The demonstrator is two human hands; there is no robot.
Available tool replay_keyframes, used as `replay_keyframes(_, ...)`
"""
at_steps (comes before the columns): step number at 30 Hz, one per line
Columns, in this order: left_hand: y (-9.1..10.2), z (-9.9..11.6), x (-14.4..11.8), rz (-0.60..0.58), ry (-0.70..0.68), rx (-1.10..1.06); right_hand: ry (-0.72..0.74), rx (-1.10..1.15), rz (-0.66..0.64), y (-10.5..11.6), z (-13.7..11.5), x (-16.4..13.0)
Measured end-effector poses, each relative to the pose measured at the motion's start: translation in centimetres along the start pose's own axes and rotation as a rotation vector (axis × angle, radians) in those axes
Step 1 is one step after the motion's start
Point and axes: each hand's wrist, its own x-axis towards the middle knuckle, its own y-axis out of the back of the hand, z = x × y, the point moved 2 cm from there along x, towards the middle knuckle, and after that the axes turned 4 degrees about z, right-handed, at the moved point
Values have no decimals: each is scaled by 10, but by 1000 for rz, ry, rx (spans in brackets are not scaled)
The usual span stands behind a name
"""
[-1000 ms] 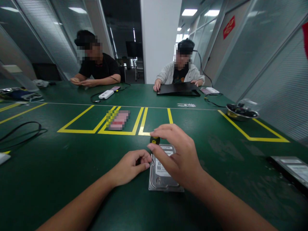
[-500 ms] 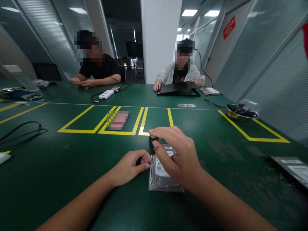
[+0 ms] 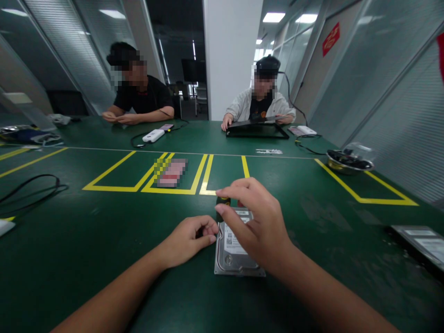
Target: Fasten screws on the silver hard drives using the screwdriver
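Observation:
A silver hard drive (image 3: 231,257) with a white label lies flat on the green table (image 3: 104,240) in front of me. My right hand (image 3: 258,226) hovers over its far end and pinches the black-and-yellow handle of a screwdriver (image 3: 222,205) between thumb and forefinger, the tool standing upright at the drive's far left corner. My left hand (image 3: 189,240) rests on the table against the drive's left edge, fingers curled and touching it.
Yellow tape boxes (image 3: 138,178) mark the table beyond the drive. Another drive (image 3: 421,245) lies at the right edge, a metal bowl (image 3: 348,162) farther back right, a black cable (image 3: 31,187) at left. Two people sit across; one handles a black panel (image 3: 256,130).
My right hand's fingers shifted slightly on the screwdriver handle, which dipped and rose a little. My left hand and the drive stayed put. The far person tilted the black panel up.

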Motion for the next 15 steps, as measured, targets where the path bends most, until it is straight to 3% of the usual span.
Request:
replay_keyframes(5, 0, 2, 0, -11, -1, -34, 44, 20, -6, 1, -1, 1)
replay_keyframes(11, 0, 1, 0, 5, -1, -7, -16, -14, 24, 1, 0, 1)
replay_keyframes(15, 0, 2, 0, -7, 3, -12, 45, 25, -8, 1, -1, 1)
